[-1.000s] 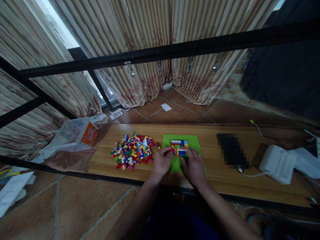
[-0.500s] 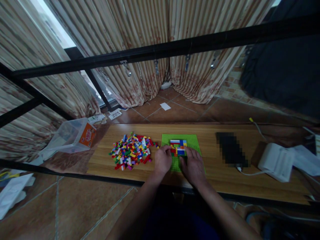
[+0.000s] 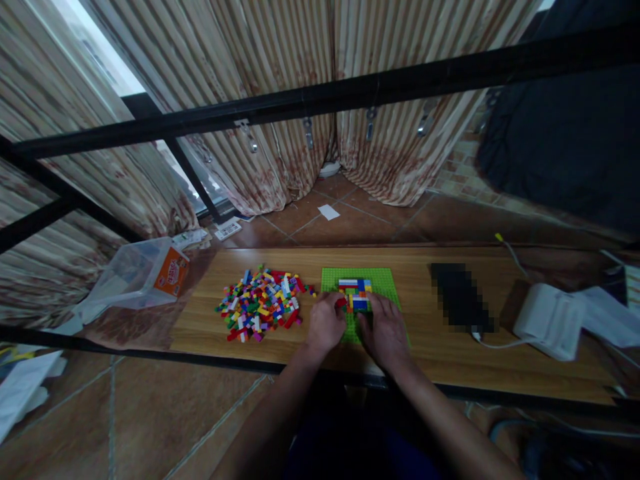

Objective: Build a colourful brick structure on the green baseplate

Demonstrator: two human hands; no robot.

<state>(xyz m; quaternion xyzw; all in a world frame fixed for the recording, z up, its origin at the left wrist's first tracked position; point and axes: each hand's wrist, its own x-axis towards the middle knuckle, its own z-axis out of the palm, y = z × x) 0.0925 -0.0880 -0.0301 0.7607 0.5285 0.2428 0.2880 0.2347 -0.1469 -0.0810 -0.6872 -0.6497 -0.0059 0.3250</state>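
A green baseplate lies on the wooden board, carrying a low block structure of white, red, blue and yellow toy bricks. At the structure's left front, my left hand is closed, with a red toy brick at its fingertips. My right hand curls around the structure's right front corner, fingers along the right side and thumb at the front. Its fingertips are partly hidden. A heap of loose toy bricks in mixed colours spreads to the left of my left hand.
The wooden board bears a blurred dark device with a white cable, and a white box farther right. Left of the board stands a clear plastic bin with an orange label. A black metal rail crosses above, before curtains.
The red brick at my left fingertips now looks tilted and lifted a little beside the structure. My right hand stays nearly in place. The whole view has shifted slightly.
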